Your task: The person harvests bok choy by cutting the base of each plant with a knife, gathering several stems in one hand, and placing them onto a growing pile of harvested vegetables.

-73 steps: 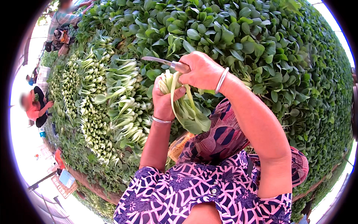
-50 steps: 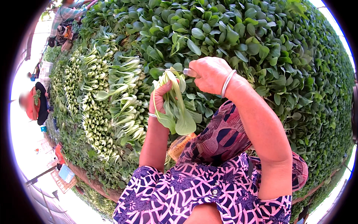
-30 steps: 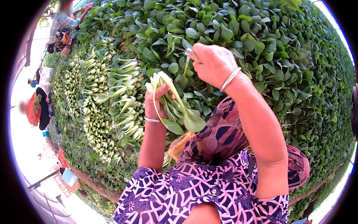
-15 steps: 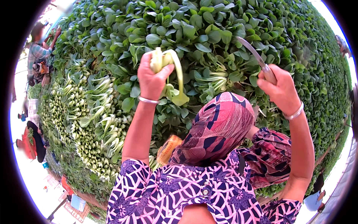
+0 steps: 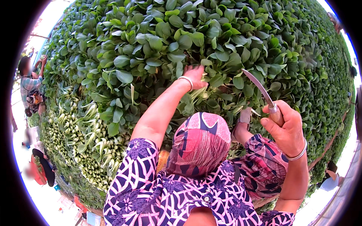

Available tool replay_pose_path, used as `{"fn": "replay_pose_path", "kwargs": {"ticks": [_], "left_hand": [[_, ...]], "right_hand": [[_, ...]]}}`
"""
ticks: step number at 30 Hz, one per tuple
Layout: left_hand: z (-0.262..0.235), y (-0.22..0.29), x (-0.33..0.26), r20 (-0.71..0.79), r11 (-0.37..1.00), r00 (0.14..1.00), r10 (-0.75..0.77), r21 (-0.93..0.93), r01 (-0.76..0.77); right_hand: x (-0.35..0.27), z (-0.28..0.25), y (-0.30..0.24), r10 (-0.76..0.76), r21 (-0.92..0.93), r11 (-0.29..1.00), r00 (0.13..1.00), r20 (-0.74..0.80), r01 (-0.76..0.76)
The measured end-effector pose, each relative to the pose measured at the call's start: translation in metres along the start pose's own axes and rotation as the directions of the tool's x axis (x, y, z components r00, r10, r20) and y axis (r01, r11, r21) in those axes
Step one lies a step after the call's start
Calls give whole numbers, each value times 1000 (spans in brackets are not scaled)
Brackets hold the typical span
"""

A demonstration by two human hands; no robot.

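My left hand [image 5: 194, 77] reaches down among the leaves of the standing bok choy [image 5: 162, 34]. Its fingers are partly hidden by foliage; thumb and fingers look apart, and I see nothing held. Close beside it on the near side lie pale-stemmed loose bok choy plants [image 5: 199, 95]. My right hand [image 5: 283, 122] is closed around the wooden handle of a sickle [image 5: 260, 86]. The curved blade points up and to the left, over the leaves and apart from my left hand.
Cut bok choy [image 5: 81, 139] lies in rows at the left, pale stems showing. My patterned trouser leg [image 5: 260, 162] and foot [image 5: 243, 126] are below the sickle. An orange-yellow packet [image 5: 162, 160] is partly hidden by my body. Other people [image 5: 31, 86] are at the far left.
My left hand has let go of the pale bok choy stalk and moved right and down into the plants. My right hand, still gripping the sickle, has come slightly lower.
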State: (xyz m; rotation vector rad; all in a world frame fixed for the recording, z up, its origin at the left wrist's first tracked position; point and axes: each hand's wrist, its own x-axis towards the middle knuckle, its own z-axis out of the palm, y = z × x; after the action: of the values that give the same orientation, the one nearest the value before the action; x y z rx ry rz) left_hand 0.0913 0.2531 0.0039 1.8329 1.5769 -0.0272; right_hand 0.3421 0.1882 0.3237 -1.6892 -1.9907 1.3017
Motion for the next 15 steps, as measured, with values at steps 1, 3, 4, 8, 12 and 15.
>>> {"fn": "replay_pose_path", "kwargs": {"ticks": [1,3,4,8,12,15], "left_hand": [[14,-2,3,-6,999,1000,-26,45,26],[33,-6,3,-98,992,995,-33,121,45],[28,1,2,-118,996,993,14,89,-3],[13,-17,1,-355,975,918,179,-59,-213],[-34,-14,-31,-459,662,880,122,-623,-417],[-58,-45,-78,-365,426,929,-54,-850,-310]], "right_hand": [[2,-2,-1,-16,-20,1000,1000,-4,16],[6,-2,5,-3,42,999,1000,-4,3],[6,-1,7,13,71,997,1000,-5,-13],[9,2,5,103,143,985,994,-19,-100],[10,5,5,110,97,989,994,-24,-107],[14,11,4,116,58,991,993,19,-117]]}}
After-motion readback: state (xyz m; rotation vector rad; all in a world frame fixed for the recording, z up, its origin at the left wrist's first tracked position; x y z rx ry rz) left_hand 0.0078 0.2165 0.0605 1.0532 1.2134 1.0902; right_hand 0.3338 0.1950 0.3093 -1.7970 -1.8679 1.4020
